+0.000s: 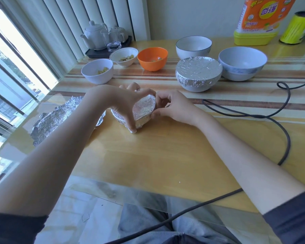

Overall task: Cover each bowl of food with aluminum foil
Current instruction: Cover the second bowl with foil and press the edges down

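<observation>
Dark sleeves and bare forearms reach in from the near edge, over the table (165, 147); a dark cable (287, 138) loops along the right side.

Mid-table, both hands work one small bowl (143, 110), which sits w/ foil already stretched over its mouth and folded down the wall. Left hand (123, 101) arches over it: thumb down the near wall almost to the tabletop, fingers curled round the far rim, so it grips the bowl. Right hand (173, 106) is curled too, fingertips pinching the foil edge at the bowl's right rim.

Handling, as a guess: foil is thin, light, tears easily but holds a crease; best taken at the skirt below the rim and pressed inward, not pulled across the top. Bowl is small, prob. light enough to slide on the glossy top, so one hand should steady it.

Just left, partly behind the left arm, a crumpled spare foil sheet (56, 118) lies flat.

Farther back: a larger foil-covered bowl (198, 73) looks done. Uncovered so far: white bowl (97, 71) w/ yellowish pieces, rimmed bowl (124, 56), orange bowl (152, 59), dark-rimmed white bowl (193, 47), grey-white bowl (242, 63); can't tell what the last two hold.

Farthest: tea set on a tray (106, 39), detergent bottle (261, 22), yellow-green roll (296, 29).
</observation>
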